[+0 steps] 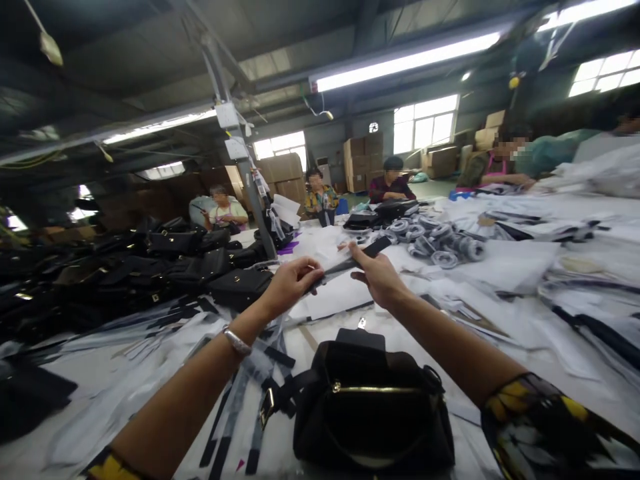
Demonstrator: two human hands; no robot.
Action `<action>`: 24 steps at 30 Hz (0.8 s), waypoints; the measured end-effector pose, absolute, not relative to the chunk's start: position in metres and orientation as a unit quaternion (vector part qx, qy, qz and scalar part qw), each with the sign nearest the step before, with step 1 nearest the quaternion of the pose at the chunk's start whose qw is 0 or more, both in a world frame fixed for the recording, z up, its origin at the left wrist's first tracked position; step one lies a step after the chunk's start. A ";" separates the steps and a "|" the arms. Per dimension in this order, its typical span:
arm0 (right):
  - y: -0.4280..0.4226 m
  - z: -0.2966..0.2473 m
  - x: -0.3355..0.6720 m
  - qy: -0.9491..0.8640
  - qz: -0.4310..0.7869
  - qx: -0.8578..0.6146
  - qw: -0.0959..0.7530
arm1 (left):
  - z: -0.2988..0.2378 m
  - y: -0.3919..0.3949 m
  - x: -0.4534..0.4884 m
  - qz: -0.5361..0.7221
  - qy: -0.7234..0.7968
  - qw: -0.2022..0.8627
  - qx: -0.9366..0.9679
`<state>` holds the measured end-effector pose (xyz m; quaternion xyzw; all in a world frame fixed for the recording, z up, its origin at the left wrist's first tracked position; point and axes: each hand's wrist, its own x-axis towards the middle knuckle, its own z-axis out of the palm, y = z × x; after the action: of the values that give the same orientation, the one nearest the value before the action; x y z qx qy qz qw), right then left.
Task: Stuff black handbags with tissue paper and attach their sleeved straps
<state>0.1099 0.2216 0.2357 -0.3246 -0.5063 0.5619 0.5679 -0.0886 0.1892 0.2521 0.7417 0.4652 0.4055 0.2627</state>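
Note:
A dark strap [378, 246] is stretched between my two hands above the table, its black end sticking out past my right fingers. My left hand [294, 281] pinches the near end between thumb and fingers. Farther along, my right hand [376, 272] grips the strap with thumb and forefinger. Below them, close to me, a black handbag [375, 400] stands open, with a gold zipper [375, 389] across it and a gold buckle [268, 405] on a side strap. More black strips [223, 447], partly wrapped in clear film, lie left of the bag.
Black bags [190, 260] are heaped on the left. Rolled grey straps [440, 240] in wrapping lie beyond my right hand. White sheets and plastic [520, 267] spread across the right. A metal post [255, 200] rises ahead. Several people [393, 183] sit on the far side.

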 end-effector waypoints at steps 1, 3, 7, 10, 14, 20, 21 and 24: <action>0.224 0.240 0.118 -0.498 0.549 -0.326 0.586 | 0.253 0.183 -0.081 0.395 0.460 0.281 0.744; 0.226 0.244 0.140 -0.485 0.542 -0.317 0.608 | 0.250 0.170 -0.073 0.369 0.454 0.317 0.746; 0.223 0.235 0.192 -0.438 0.555 -0.299 0.641 | 0.237 0.148 -0.078 0.310 0.451 0.373 0.749; 0.216 0.224 0.226 -0.401 0.552 -0.311 0.661 | 0.225 0.138 -0.090 0.245 0.461 0.405 0.750; 0.203 0.207 0.256 -0.399 0.545 -0.331 0.659 | 0.212 0.132 -0.105 0.189 0.494 0.381 0.758; 0.181 0.191 0.260 -0.437 0.541 -0.348 0.629 | 0.207 0.131 -0.105 0.141 0.501 0.344 0.782; 0.177 0.191 0.256 -0.436 0.551 -0.335 0.627 | 0.209 0.131 -0.102 0.135 0.493 0.339 0.790; 0.166 0.189 0.242 -0.422 0.587 -0.299 0.623 | 0.217 0.132 -0.082 0.130 0.463 0.340 0.808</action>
<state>0.2415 0.1656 0.1893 -0.2991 -0.4222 0.5867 0.6230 -0.0823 0.1316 0.2165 0.8080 0.4632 0.1301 0.3399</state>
